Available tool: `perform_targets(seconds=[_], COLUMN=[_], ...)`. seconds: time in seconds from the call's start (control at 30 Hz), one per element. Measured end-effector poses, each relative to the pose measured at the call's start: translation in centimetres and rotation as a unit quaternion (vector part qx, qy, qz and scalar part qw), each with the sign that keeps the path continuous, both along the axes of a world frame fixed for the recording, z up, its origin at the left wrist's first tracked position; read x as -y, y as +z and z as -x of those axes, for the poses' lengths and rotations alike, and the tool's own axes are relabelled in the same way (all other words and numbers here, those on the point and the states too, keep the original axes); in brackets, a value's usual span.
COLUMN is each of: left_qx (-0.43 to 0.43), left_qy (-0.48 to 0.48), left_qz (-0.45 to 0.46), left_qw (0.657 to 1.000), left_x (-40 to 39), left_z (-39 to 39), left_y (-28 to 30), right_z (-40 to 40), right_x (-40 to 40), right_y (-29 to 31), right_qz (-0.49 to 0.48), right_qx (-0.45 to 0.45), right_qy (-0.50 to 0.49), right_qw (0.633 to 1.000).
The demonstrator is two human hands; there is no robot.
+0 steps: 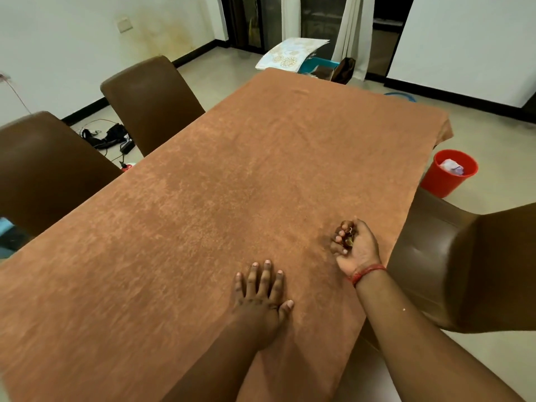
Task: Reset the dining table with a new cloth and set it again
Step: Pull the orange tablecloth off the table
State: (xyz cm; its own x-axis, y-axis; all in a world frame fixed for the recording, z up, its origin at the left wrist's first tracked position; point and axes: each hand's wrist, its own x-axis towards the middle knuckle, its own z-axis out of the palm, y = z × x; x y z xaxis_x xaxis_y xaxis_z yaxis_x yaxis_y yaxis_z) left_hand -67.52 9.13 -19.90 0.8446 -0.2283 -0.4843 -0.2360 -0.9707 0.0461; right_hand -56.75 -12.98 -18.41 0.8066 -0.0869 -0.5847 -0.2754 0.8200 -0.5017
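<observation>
- Across the whole dining surface, a rust-brown cloth (pixel 232 175) is lying flat, its far right corner draping over the edge.
- Along the left side, two brown chairs are standing, one near (pixel 43 169) and one farther (pixel 150 103), both with their backs close to the cloth's edge.
- On the right, a third brown chair (pixel 452 265) is sitting just beside the surface, close to the right forearm.
- Beyond the far right corner, a red bucket (pixel 448 174) is standing on the floor with some crumpled material inside.
- Past the far end of the surface, a pale patterned board (pixel 290 53) is leaning over a blue box.
- On the floor between the left chairs and the wall, a dark tangle of cables and gear (pixel 107 136) is lying.
- Near the front edge, the left hand (pixel 262 294) is resting palm down on the cloth, fingers straight and spread, pressing the fabric and holding nothing.
- Just to its right and slightly farther forward, the right hand (pixel 352 245) is hovering at the cloth near the right edge, palm turned up, fingers curling around small dark items (pixel 347 237) too small to identify.
- Around the right wrist, a red thread band (pixel 366 272) is showing.
</observation>
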Motion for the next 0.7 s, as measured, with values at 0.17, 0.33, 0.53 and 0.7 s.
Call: perform_targets(seconds=[0.17, 0.33, 0.53, 0.7], left_qx=[-0.001, -0.015, 0.019, 0.033], left_qy=[-0.001, 0.001, -0.082, -0.219], left_qz=[0.002, -0.009, -0.065, -0.023], left_qw=[1.000, 1.000, 0.994, 0.975], left_x=[-0.2, -0.2, 1.7, 7.5], left_z=[0.0, 0.0, 0.8, 5.4], left_y=[-0.1, 0.0, 3.6, 9.1], right_z=[-0.5, 4.1, 13.5, 23.1], right_x=[-0.6, -1.6, 1.0, 6.4], right_y=[0.1, 0.9, 1.2, 6.0], right_qz=[0.110, 0.148, 0.129, 0.180], right_qx=[-0.001, -0.026, -0.110, -0.164], right_qy=[0.065, 0.104, 0.134, 0.158], right_qw=[0.992, 0.983, 0.976, 0.957])
